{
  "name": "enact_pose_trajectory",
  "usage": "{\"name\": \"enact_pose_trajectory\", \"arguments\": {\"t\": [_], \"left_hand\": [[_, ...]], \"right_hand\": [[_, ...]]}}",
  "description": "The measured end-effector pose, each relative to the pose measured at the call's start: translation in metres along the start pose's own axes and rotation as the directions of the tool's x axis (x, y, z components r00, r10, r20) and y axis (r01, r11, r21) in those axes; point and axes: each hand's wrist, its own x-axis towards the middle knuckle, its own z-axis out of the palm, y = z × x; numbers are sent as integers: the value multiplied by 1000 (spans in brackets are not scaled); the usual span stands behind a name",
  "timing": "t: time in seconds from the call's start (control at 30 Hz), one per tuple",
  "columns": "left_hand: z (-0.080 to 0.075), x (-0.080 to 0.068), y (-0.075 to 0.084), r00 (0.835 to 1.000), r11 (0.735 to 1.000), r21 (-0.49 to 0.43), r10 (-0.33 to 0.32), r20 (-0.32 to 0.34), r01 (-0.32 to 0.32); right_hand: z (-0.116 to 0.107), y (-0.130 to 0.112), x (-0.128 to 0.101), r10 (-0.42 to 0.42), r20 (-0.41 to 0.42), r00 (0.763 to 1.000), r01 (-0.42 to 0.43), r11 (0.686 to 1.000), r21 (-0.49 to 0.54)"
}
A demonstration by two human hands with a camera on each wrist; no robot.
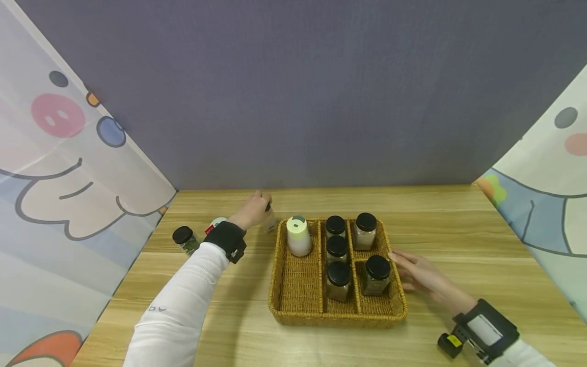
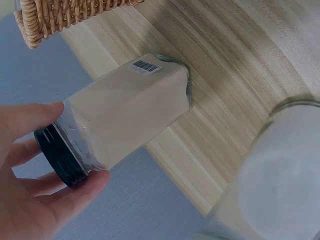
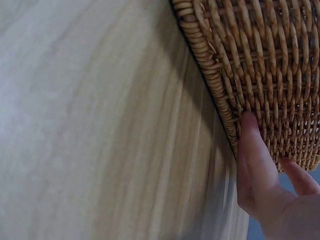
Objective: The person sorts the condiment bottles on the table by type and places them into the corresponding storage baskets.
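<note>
My left hand (image 1: 252,210) reaches to the back of the wooden table, just left of the wicker tray (image 1: 339,318). It grips a square glass jar (image 2: 125,112) of pale powder by its black lid, fingers (image 2: 75,192) curled round the cap; the jar's base is on the table. My right hand (image 1: 419,275) lies open with straight fingers (image 3: 255,150) against the tray's right wall (image 3: 260,60). Inside the tray stand a white bottle (image 1: 299,236) and several black-lidded jars (image 1: 338,280).
A black-lidded jar (image 1: 185,239) and a white container (image 1: 214,224) stand on the table behind my left wrist, near the left edge. Cartoon-printed curtains hang on both sides and a grey wall closes the back.
</note>
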Motion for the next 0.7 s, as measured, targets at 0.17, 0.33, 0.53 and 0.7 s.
{"name": "enact_pose_trajectory", "arguments": {"t": [0.17,0.33,0.53,0.7], "left_hand": [[-9,-7,10,998,999,-17,-45,43,46],[-10,-10,14,998,999,-14,-47,34,47],[-10,-10,14,998,999,-24,-44,34,45],[-10,-10,13,998,999,-34,-41,37,42]], "right_hand": [[0,0,1,-1,4,1000,1,1000,-4],[0,1,1,3,-1,1000,-3,1000,-4],[0,1,0,6,0,1000,-6,1000,5],[0,1,1,5,-2,1000,-5,1000,13]]}}
